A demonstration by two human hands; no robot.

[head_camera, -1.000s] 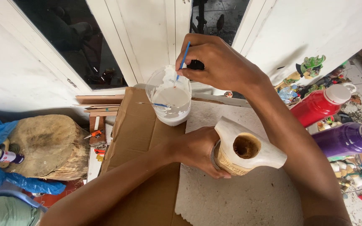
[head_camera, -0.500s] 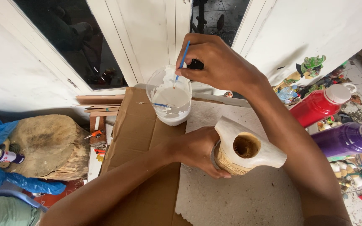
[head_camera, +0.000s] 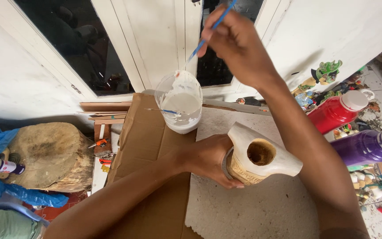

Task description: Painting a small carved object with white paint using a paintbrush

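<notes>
My left hand (head_camera: 211, 160) grips the side of a pale carved wooden vessel (head_camera: 261, 156) with a round dark opening, standing on a grey slab (head_camera: 253, 208). My right hand (head_camera: 239, 42) is raised above the scene, pinching a thin blue-handled brush (head_camera: 203, 42) whose white-coated tip touches the rim of a clear plastic cup (head_camera: 180, 106). White paint fills the cup, and a second thin brush lies inside it.
Brown cardboard (head_camera: 151, 177) covers the floor under my left arm. A wood stump (head_camera: 51, 155) on blue plastic lies at the left, with a spray can (head_camera: 3, 166). Red (head_camera: 337, 110) and purple (head_camera: 368, 146) bottles and small painted figures crowd the right. White doors stand behind.
My right hand has lifted up and back, drawing the brush out of the paint until its tip is at the cup's rim. The left hand and vessel stay put.
</notes>
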